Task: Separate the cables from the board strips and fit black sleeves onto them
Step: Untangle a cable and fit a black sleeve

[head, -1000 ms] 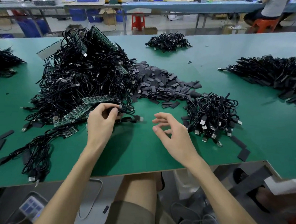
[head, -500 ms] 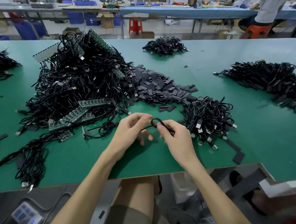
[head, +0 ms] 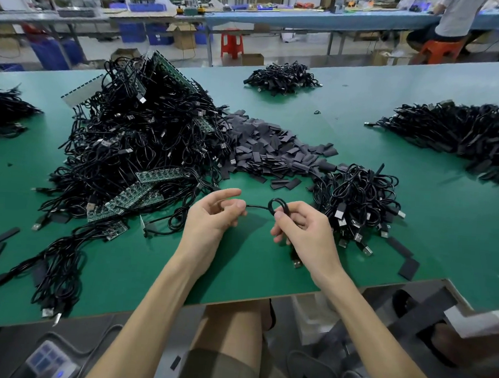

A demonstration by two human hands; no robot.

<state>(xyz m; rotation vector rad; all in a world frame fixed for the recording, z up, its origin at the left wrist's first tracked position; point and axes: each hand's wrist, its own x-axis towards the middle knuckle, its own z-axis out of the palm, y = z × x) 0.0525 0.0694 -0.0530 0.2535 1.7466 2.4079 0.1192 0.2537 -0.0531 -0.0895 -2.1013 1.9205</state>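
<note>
A thin black cable [head: 259,207] stretches between my two hands just above the green table [head: 150,264]. My left hand [head: 211,218] pinches one end of it between thumb and fingers. My right hand [head: 301,230] grips a small coil of the same cable; its silver plug hangs below the wrist. Left of my hands rises a big tangle of black cables [head: 139,150] with green board strips [head: 142,194] in it. Behind my hands lies a heap of flat black sleeves [head: 271,152].
A bundle of separated cables with silver plugs [head: 355,204] lies right of my right hand. More cable piles sit at far right [head: 462,134], back centre [head: 281,77] and far left [head: 1,115]. Loose sleeves [head: 408,268] lie near the table's front edge. A person sits at the back right.
My left hand left the tangle with a cable and met my right hand in front of me. The cable is now coiled in the right hand and pulled taut between both.
</note>
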